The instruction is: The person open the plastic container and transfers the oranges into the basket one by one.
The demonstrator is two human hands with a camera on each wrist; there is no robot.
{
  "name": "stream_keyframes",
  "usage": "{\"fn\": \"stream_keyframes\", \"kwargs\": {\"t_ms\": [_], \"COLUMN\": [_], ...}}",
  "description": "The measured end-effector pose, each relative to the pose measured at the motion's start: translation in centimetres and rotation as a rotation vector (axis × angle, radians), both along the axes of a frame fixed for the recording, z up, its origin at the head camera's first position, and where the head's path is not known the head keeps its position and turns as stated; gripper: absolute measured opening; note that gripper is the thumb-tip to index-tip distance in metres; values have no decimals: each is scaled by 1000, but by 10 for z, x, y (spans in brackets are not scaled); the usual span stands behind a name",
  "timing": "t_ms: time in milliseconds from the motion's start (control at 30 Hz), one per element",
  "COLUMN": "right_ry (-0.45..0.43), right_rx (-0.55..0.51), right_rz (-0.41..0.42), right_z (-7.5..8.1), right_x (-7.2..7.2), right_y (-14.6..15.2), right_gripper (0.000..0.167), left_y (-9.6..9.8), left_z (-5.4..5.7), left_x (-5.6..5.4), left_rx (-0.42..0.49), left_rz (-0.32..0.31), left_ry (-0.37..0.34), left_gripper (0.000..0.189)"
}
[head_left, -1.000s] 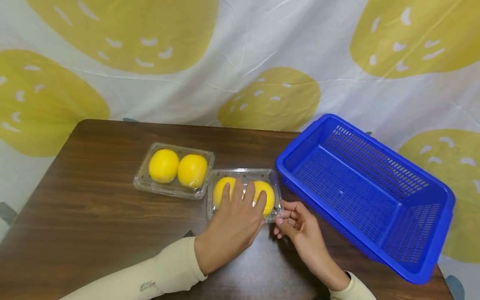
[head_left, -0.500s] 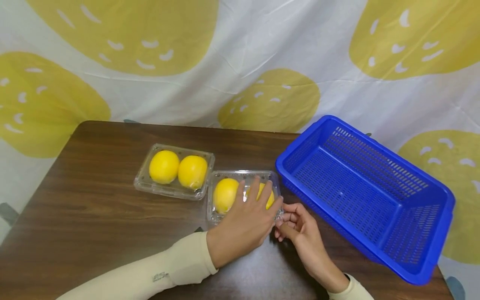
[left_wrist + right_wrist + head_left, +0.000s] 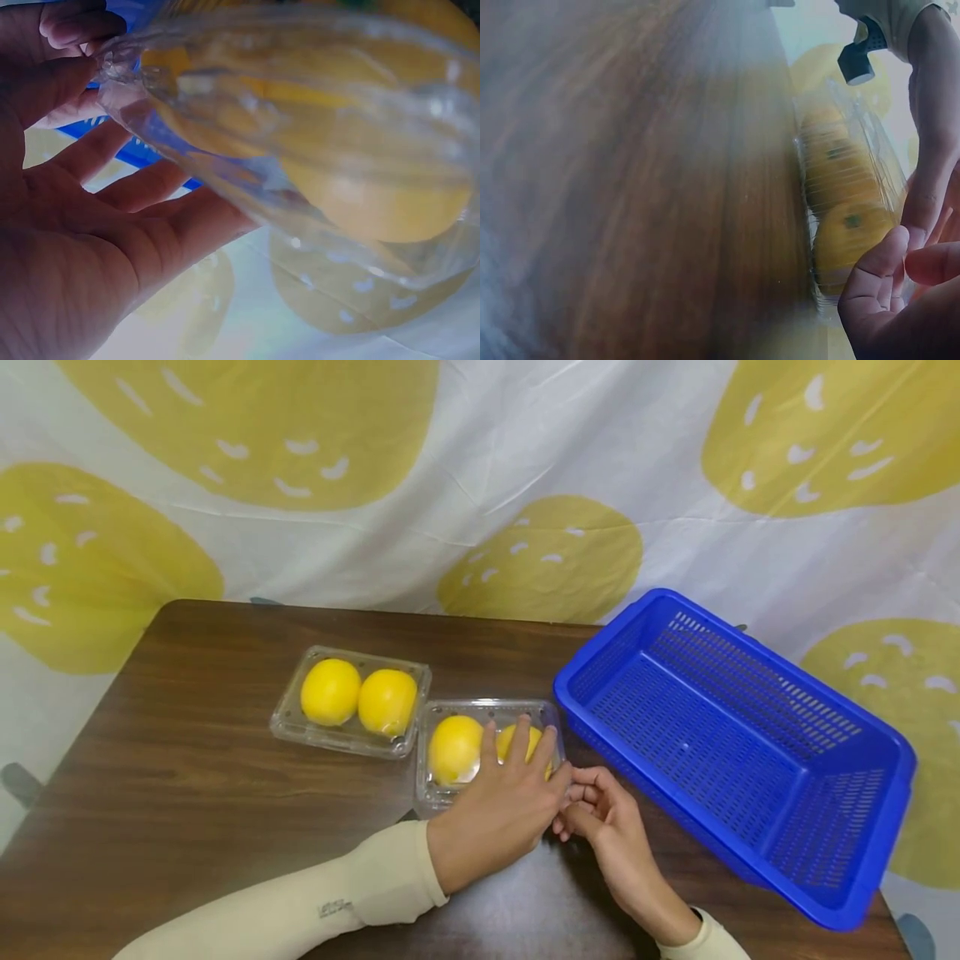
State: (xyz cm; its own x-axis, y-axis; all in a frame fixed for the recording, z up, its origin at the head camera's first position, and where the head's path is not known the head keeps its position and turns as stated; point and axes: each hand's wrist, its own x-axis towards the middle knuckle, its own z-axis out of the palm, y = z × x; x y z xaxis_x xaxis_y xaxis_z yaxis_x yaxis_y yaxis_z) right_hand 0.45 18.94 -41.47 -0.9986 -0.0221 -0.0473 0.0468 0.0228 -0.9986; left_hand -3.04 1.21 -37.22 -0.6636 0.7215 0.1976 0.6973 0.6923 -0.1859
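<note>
A clear plastic clamshell box (image 3: pixel 491 706) with two round yellow fruits (image 3: pixel 455 750) lies mid-table, seen close in the left wrist view. My left hand (image 3: pixel 502 802) lies over its right half, fingers spread and fairly straight on the lid, partly covering the right fruit. At the box's near right corner, my right hand (image 3: pixel 618 852) pinches the plastic edge between thumb and curled fingers. The hands meet at this corner, so the exact contact is partly hidden. Close behind on the left sits another clear clamshell box (image 3: pixel 300 737), also holding two yellow fruits.
To the right, a blue perforated plastic basket (image 3: pixel 693 760) stands at an angle, its near left side close to the right hand. Behind the brown wooden table (image 3: pixel 195 760) hangs a white cloth (image 3: pixel 390 556) with a yellow fruit print.
My left hand has slid right across the lid toward the corner, uncovering the left fruit. My right hand has stayed at the corner, and the boxes have barely moved.
</note>
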Motion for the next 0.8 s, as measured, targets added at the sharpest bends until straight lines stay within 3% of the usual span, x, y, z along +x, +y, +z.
{"fn": "stream_keyframes", "kwargs": {"t_ms": [333, 500, 800], "right_ry": [-28, -26, -16], "right_rx": [-29, -41, -47], "right_rz": [-11, -1, -18], "right_z": [1, 0, -2], "right_x": [3, 3, 6], "right_y": [1, 2, 0], "right_gripper": [44, 53, 48], "left_y": [3, 5, 9], "left_z": [2, 2, 8], "left_x": [1, 2, 2], "left_rx": [-48, -71, -118], "left_rz": [-13, -35, -71], "left_ry": [13, 47, 45], "left_gripper": [46, 38, 33]}}
